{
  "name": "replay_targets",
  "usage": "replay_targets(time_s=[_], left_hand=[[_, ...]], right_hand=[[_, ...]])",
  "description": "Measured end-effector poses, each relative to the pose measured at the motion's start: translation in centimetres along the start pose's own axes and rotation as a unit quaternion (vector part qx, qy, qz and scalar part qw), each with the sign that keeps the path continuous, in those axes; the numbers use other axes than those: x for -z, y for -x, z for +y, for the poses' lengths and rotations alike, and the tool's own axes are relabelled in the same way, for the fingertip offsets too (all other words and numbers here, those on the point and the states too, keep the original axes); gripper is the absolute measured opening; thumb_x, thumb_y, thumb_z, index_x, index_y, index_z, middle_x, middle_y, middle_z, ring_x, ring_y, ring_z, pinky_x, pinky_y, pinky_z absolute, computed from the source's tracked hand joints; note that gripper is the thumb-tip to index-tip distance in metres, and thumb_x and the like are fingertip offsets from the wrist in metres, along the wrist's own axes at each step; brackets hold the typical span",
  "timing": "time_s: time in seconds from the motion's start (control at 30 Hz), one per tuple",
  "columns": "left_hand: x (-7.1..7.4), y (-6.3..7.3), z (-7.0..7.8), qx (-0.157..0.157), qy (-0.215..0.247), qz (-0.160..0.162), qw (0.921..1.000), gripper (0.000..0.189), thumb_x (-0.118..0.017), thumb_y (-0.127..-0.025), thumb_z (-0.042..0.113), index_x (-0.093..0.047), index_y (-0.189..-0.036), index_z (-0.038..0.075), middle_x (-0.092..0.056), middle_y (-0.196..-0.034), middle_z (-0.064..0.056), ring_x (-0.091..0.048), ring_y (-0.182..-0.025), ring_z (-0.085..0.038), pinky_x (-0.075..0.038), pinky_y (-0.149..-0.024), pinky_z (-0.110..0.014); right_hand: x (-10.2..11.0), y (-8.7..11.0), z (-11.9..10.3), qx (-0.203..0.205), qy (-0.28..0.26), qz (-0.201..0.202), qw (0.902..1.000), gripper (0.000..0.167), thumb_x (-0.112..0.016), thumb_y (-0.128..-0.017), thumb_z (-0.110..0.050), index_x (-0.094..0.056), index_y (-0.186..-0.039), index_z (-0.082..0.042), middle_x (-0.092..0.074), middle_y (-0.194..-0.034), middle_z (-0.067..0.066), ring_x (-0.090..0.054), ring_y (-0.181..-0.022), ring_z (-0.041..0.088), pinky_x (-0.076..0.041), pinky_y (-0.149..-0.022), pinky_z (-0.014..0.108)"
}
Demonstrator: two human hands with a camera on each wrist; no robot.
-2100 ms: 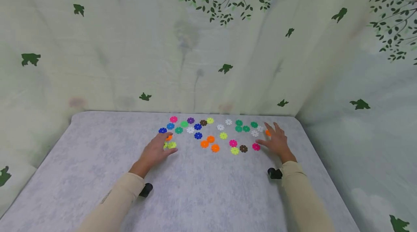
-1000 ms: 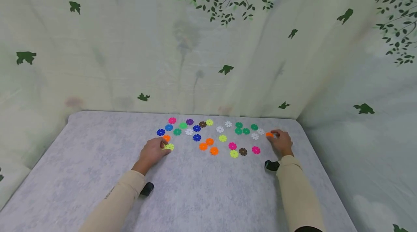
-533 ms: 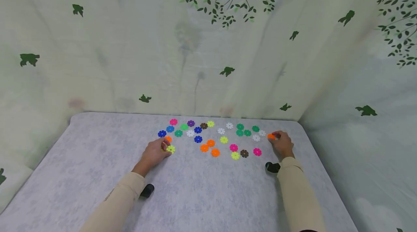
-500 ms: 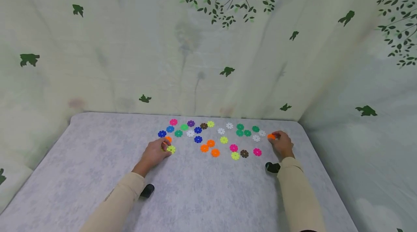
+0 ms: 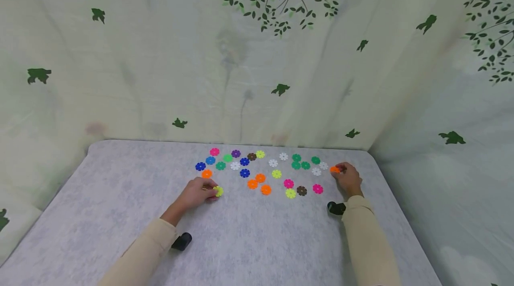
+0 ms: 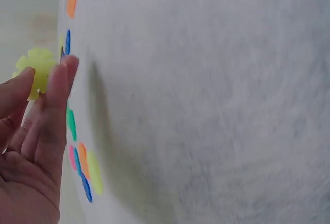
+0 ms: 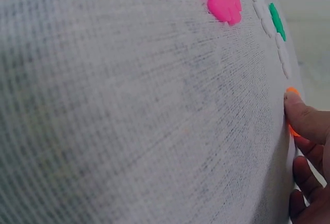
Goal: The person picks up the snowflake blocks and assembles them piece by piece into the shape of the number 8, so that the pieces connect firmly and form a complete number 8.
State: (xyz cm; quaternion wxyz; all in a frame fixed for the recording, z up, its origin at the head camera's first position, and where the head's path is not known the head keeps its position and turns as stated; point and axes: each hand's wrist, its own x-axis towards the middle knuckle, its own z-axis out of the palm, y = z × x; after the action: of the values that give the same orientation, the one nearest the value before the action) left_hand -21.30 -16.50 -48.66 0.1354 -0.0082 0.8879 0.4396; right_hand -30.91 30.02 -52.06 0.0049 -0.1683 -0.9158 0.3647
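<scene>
In the head view, my left hand (image 5: 197, 193) is raised a little above the table and pinches a yellow notched plastic disc (image 5: 218, 191) between thumb and fingers. The left wrist view shows this yellow disc (image 6: 39, 72) upright in the fingertips. Another yellow disc (image 6: 94, 172) lies on the cloth there, mostly hidden by the hand in the head view. At the right end of the spread, my right hand (image 5: 348, 179) pinches an orange disc (image 5: 335, 169). The right thumb overlaps that orange disc (image 7: 292, 91) in the right wrist view, close at the cloth.
Several notched discs lie flat across the table's far half, among them three orange ones (image 5: 260, 178), a brown one (image 5: 301, 191), pink ones (image 5: 318, 188) and green ones (image 5: 296, 165). A grey cloth (image 5: 257, 241) covers the table. A leaf-printed curtain (image 5: 192, 54) hangs behind.
My left hand went from spread fingers to pinching a yellow disc, then lifted it and moved slightly right and nearer. My right hand closed on the orange disc and has stayed there since.
</scene>
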Motion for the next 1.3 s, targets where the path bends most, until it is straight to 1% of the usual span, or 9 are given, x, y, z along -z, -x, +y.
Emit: replay_targets(time_s=[0.13,0.27,0.37,0.6,0.73,0.83,1.03,1.07,1.3], left_hand=[[-0.8,0.9,0.7,-0.015,0.055,-0.016,0.9983,0.02,-0.064,-0.091,0.003,-0.064,-0.109,-0.005,-0.067,-0.084,-0.008,-0.069,-0.07,-0.018,-0.057,-0.07,-0.029],[-1.6,2.0,1.7,-0.017,0.081,-0.022,0.9963,0.021,-0.066,-0.09,0.005,-0.065,-0.11,-0.002,-0.064,-0.081,-0.005,-0.068,-0.07,-0.018,-0.057,-0.071,-0.029],[-2.2,2.9,2.4,-0.018,0.117,-0.035,0.9924,0.024,-0.067,-0.09,0.007,-0.064,-0.112,-0.003,-0.064,-0.082,-0.006,-0.069,-0.073,-0.019,-0.058,-0.074,-0.032],[-3.4,5.2,4.1,-0.037,0.191,-0.068,0.9785,0.03,-0.067,-0.09,0.009,-0.062,-0.114,-0.007,-0.063,-0.087,-0.009,-0.07,-0.08,-0.023,-0.057,-0.077,-0.033],[-4.0,6.1,5.0,-0.032,0.23,-0.096,0.9679,0.03,-0.066,-0.091,0.009,-0.062,-0.115,-0.008,-0.061,-0.092,-0.01,-0.07,-0.08,-0.019,-0.057,-0.079,-0.033],[-4.4,6.5,5.4,-0.028,0.25,-0.108,0.9619,0.031,-0.066,-0.091,0.008,-0.061,-0.116,-0.01,-0.063,-0.093,-0.01,-0.069,-0.078,-0.016,-0.057,-0.08,-0.035],[-4.8,6.7,5.6,-0.029,0.282,-0.112,0.9524,0.033,-0.064,-0.091,0.005,-0.058,-0.118,-0.014,-0.067,-0.091,-0.007,-0.07,-0.078,-0.016,-0.056,-0.081,-0.038],[-4.8,6.7,5.6,-0.027,0.285,-0.111,0.9518,0.033,-0.064,-0.091,0.005,-0.058,-0.118,-0.013,-0.068,-0.09,-0.007,-0.07,-0.078,-0.016,-0.056,-0.082,-0.038],[-4.7,6.7,5.6,-0.004,0.285,-0.093,0.9541,0.028,-0.064,-0.091,0.006,-0.06,-0.113,-0.011,-0.07,-0.092,-0.011,-0.071,-0.08,-0.019,-0.056,-0.082,-0.039]], right_hand=[[0.0,0.1,-0.1,-0.001,-0.003,-0.004,1.0,0.032,-0.063,-0.093,-0.014,-0.054,-0.121,0.0,-0.054,-0.119,0.021,-0.044,-0.11,0.039,-0.019,-0.103,0.061],[0.0,0.2,-0.1,-0.003,-0.002,-0.005,1.0,0.033,-0.063,-0.094,-0.014,-0.054,-0.122,0.0,-0.053,-0.122,0.021,-0.044,-0.112,0.039,-0.018,-0.104,0.061],[0.1,0.3,-0.1,-0.006,-0.002,-0.005,1.0,0.033,-0.063,-0.094,-0.015,-0.054,-0.123,-0.001,-0.053,-0.123,0.021,-0.044,-0.113,0.039,-0.018,-0.105,0.06],[0.1,0.6,-0.3,-0.003,0.006,-0.003,1.0,0.034,-0.063,-0.094,-0.014,-0.053,-0.122,0.001,-0.053,-0.121,0.022,-0.045,-0.11,0.039,-0.021,-0.103,0.058],[0.1,0.6,-0.4,-0.005,-0.002,-0.002,1.0,0.034,-0.063,-0.094,-0.014,-0.053,-0.123,0.001,-0.053,-0.122,0.022,-0.044,-0.111,0.039,-0.021,-0.103,0.058],[0.1,0.5,-0.4,-0.009,-0.012,-0.003,0.9999,0.034,-0.063,-0.094,-0.013,-0.053,-0.124,0.0,-0.053,-0.123,0.021,-0.044,-0.112,0.039,-0.022,-0.103,0.059],[0.0,0.3,-0.1,-0.014,-0.036,-0.006,0.9992,0.036,-0.062,-0.094,-0.011,-0.051,-0.127,0.0,-0.05,-0.125,0.02,-0.043,-0.11,0.037,-0.037,-0.101,0.052],[0.0,0.3,0.0,-0.012,-0.039,-0.004,0.9991,0.036,-0.062,-0.094,-0.01,-0.051,-0.127,0.0,-0.05,-0.125,0.02,-0.044,-0.11,0.036,-0.04,-0.1,0.051],[-0.3,0.4,-0.1,0.008,-0.069,0.015,0.9975,0.031,-0.062,-0.093,-0.005,-0.055,-0.122,0.0,-0.055,-0.119,0.02,-0.049,-0.106,0.034,-0.044,-0.097,0.046]])
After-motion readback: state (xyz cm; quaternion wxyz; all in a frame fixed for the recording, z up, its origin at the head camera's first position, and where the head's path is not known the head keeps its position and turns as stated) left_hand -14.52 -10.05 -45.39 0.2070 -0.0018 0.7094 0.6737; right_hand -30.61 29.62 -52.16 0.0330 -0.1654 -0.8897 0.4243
